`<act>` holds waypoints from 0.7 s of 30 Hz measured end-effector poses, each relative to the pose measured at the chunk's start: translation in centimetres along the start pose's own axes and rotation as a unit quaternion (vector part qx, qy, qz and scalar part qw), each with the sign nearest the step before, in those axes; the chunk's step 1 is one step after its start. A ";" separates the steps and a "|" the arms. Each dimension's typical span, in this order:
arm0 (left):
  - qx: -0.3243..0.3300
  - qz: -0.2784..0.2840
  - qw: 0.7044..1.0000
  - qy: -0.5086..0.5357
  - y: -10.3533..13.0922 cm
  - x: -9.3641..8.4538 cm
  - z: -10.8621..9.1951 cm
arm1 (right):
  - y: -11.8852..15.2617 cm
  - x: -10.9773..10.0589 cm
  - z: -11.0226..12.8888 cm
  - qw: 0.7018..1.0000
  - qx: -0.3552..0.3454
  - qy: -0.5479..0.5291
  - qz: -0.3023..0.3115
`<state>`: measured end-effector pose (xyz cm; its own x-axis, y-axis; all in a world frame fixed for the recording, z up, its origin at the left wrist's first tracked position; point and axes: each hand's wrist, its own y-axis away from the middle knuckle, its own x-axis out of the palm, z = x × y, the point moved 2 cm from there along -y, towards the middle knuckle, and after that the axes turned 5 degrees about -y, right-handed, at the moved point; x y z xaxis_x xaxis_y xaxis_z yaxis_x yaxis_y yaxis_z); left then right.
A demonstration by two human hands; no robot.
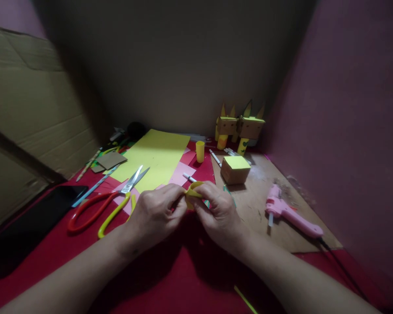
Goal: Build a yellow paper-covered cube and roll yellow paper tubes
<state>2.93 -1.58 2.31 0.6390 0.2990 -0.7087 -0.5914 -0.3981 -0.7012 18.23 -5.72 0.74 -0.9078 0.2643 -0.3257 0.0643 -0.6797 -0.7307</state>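
Between my two hands is a small curled strip of yellow paper [194,192], bent into a loop. My left hand [160,208] pinches its left side with the thumb and bent fingers. On the other side my right hand [218,211] grips the loop, thumb below and fingers above. Part of the paper is hidden by the fingers. Scissors [129,185] with one red and one yellow handle lie with blades apart, left of my left hand. A small yellow paper tube [200,151] stands upright beyond the hands. A brown box [236,170] with a yellow top sits beyond my right hand.
Yellow sheets [160,150] and pink paper [182,173] cover the middle back. A pink glue gun [291,213] rests on a cardboard sheet [255,218] at right, its cord trailing forward. Two box-headed figures [250,127] stand behind. A black phone [29,226] lies at left.
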 end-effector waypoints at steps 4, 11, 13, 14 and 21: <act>0.042 -0.017 0.998 -0.044 0.0 0.0 0.0 | -0.2 -0.2 0.2 1.000 0.005 0.000 -0.002; 0.081 -0.018 0.991 -0.101 -0.1 0.0 -0.2 | -0.3 -0.1 0.2 0.999 0.049 -0.021 0.005; 0.082 -0.022 0.991 -0.107 -0.1 -0.1 -0.3 | -0.3 -0.1 0.1 0.998 0.063 -0.026 0.007; 0.080 -0.023 0.991 -0.105 -0.1 -0.1 -0.3 | -0.3 -0.1 0.1 0.997 0.066 -0.030 0.006; 0.060 -0.028 0.996 -0.062 -0.1 -0.2 -0.3 | -0.5 -0.1 0.0 0.989 0.121 -0.082 0.009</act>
<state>3.04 -1.85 2.53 0.6106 0.4256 -0.6679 -0.6163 -0.2742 -0.7382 18.27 -5.42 1.13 -0.9640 0.1497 -0.2200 -0.0026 -0.8319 -0.5549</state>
